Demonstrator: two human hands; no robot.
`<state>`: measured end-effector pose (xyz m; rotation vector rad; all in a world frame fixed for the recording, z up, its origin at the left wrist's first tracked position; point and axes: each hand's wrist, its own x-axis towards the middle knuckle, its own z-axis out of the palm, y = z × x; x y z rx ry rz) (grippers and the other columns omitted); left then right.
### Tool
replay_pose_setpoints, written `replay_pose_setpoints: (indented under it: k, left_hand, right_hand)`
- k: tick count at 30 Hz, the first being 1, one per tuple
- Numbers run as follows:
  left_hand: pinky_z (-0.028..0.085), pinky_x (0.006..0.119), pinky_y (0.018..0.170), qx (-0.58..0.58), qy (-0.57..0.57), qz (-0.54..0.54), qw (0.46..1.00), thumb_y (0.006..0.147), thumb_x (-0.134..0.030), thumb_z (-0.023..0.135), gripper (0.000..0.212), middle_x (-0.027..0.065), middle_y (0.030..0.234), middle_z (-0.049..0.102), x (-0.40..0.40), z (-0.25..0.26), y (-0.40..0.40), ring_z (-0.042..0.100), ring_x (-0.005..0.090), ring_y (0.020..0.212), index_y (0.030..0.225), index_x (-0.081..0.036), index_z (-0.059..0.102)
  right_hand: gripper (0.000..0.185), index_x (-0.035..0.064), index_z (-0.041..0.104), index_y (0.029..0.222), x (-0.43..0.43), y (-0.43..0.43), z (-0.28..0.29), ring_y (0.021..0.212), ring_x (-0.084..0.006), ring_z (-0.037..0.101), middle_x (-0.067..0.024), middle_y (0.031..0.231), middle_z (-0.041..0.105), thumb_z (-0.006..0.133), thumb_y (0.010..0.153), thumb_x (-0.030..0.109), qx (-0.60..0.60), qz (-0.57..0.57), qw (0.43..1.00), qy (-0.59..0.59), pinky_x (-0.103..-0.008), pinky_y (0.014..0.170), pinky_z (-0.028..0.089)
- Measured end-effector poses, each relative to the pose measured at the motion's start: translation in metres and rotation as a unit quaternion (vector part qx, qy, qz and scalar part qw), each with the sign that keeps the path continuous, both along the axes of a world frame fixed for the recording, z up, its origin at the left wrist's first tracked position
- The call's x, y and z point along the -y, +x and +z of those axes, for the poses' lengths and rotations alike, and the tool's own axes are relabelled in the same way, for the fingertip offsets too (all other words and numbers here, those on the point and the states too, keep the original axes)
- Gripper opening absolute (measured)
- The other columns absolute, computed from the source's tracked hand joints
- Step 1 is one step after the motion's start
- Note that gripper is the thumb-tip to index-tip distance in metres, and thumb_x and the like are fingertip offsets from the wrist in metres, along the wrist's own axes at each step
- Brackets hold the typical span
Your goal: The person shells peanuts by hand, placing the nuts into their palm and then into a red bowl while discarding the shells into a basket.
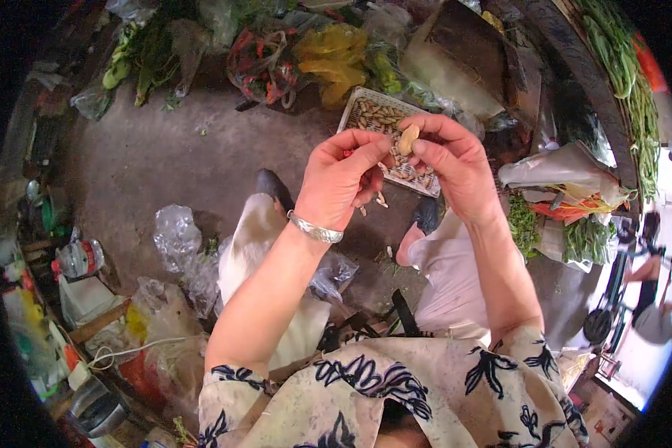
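Note:
My right hand pinches a pale tan, oval piece, possibly a piece of pod or shell, between thumb and fingertips. Just left of it is my left hand, its thumb against its curled fingers and a silver bracelet on the wrist. Whether something small sits inside those left fingers is hidden. A small red spot shows at that hand's index finger. Below both hands, a white slotted plastic basket rests on the floor, holding many small brownish, elongated pieces that look like pods. Pale scraps lie beside it.
Bagged vegetables line the far side, including a bag of red peppers and a yellow bag. Greens lie along a ledge at right. Clear plastic bags and a large bottle are at left. A person is outside, right.

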<state>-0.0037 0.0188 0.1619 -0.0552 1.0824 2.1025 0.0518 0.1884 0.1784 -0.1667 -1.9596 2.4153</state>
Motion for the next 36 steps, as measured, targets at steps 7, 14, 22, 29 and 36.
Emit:
replay_pose_setpoints:
  k: [7, 14, 22, 29, 36]
  left_hand:
    - [0.028, 0.017, 0.039, -0.029, -0.054, -0.004, 0.998, 0.085, -0.011, 0.064, 0.013, 0.0002, 0.075, 0.061, -0.003, -0.002, 0.001, 0.048, 0.0047, 0.051, 0.095, -0.003, 0.062]
    - [0.031, 0.017, 0.039, -0.044, -0.078, -0.004, 0.996, 0.081, -0.008, 0.063, 0.014, 0.0, 0.068, 0.059, -0.011, 0.001, 0.0, 0.05, 0.0052, 0.049, 0.093, -0.001, 0.062]
    - [0.033, 0.017, 0.039, -0.061, -0.071, -0.003, 0.996, 0.081, -0.008, 0.062, 0.014, 0.0009, 0.068, 0.059, -0.019, -0.005, -0.001, 0.05, 0.0053, 0.049, 0.092, 0.001, 0.061]
    - [0.034, 0.017, 0.039, -0.09, -0.098, 0.001, 0.991, 0.082, -0.007, 0.062, 0.012, 0.0025, 0.067, 0.06, -0.026, -0.004, 0.004, 0.049, 0.005, 0.049, 0.089, 0.001, 0.06]
    - [0.031, 0.018, 0.039, -0.12, -0.111, 0.036, 0.986, 0.084, -0.006, 0.06, 0.003, 0.0025, 0.068, 0.059, -0.031, -0.012, 0.01, 0.046, 0.0047, 0.048, 0.085, -0.004, 0.058]
  right_hand:
    - [0.022, 0.0028, 0.059, 0.11, 0.004, 0.002, -0.012, 0.077, -0.0082, 0.059, -0.0021, 0.093, 0.063, 0.055, 0.089, 0.007, -0.005, 0.003, 1.0, -0.004, -0.0208, 0.065, 0.046]
    - [0.02, 0.0056, 0.064, 0.107, -0.005, -0.002, -0.017, 0.073, -0.0057, 0.058, -0.0007, 0.088, 0.066, 0.057, 0.089, 0.01, 0.014, 0.007, 0.998, 0.062, -0.02, 0.061, 0.046]
    - [0.021, 0.0052, 0.065, 0.107, -0.004, 0.001, -0.018, 0.075, -0.0075, 0.057, -0.0016, 0.087, 0.063, 0.056, 0.088, 0.006, -0.04, -0.034, 0.991, 0.123, -0.0207, 0.066, 0.046]
    - [0.019, 0.001, 0.065, 0.102, -0.008, 0.002, -0.017, 0.076, -0.011, 0.059, -0.0057, 0.085, 0.062, 0.055, 0.086, 0.001, -0.073, -0.022, 0.982, 0.172, -0.0239, 0.069, 0.048]
    - [0.017, 0.0018, 0.065, 0.097, -0.002, 0.002, -0.017, 0.074, -0.0154, 0.061, -0.0089, 0.083, 0.063, 0.058, 0.082, 0.001, -0.092, -0.048, 0.961, 0.257, -0.0257, 0.065, 0.048]
